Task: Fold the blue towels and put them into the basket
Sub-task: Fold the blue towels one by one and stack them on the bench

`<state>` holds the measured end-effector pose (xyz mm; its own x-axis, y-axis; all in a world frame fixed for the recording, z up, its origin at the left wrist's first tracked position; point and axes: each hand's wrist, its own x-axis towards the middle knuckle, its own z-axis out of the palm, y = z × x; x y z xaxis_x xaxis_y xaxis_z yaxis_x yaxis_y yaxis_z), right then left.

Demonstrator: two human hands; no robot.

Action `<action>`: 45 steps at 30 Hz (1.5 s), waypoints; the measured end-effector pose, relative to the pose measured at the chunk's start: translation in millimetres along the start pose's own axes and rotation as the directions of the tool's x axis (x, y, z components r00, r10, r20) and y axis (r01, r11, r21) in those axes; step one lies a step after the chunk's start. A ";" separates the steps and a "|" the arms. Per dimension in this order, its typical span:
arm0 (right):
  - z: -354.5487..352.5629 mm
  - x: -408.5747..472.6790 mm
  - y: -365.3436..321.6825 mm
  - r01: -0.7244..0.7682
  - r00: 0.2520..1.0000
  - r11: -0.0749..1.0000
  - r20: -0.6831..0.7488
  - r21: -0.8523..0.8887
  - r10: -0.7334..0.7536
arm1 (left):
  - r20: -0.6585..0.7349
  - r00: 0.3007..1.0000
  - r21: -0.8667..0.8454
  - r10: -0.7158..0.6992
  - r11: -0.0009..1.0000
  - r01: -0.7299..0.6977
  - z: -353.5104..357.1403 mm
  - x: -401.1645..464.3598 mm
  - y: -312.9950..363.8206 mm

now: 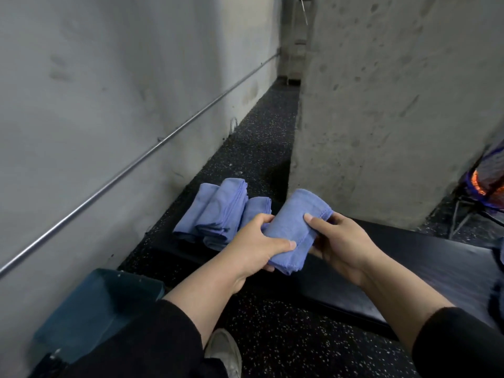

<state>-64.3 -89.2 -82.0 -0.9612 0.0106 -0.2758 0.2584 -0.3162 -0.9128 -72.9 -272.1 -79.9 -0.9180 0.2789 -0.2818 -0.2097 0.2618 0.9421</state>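
A folded blue towel is held in the air above the black bench. My left hand grips its near left edge, thumb on top. My right hand grips its right side, thumb pressed on the top face. Behind it, three folded blue towels lie side by side at the far end of the bench. A dark teal basket stands on the floor at the lower left, beside my left sleeve; its inside looks empty.
A grey wall with a metal rail runs along the left. A concrete pillar rises behind the bench. A dark stand with an orange and blue object is at the right edge. My shoe rests on the speckled floor.
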 end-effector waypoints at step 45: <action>3.9 74.5 3.4 0.436 0.842 0.171 0.333 -0.884 -0.424 | 0.030 0.966 0.898 0.256 0.417 -0.138 -32.3 47.9 35.0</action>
<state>-135.4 -93.2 -104.4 -0.9512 -0.1730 0.2556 -0.2892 0.7888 -0.5424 -135.1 -279.4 -54.5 -0.9307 0.3639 -0.0365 0.3416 0.9006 0.2686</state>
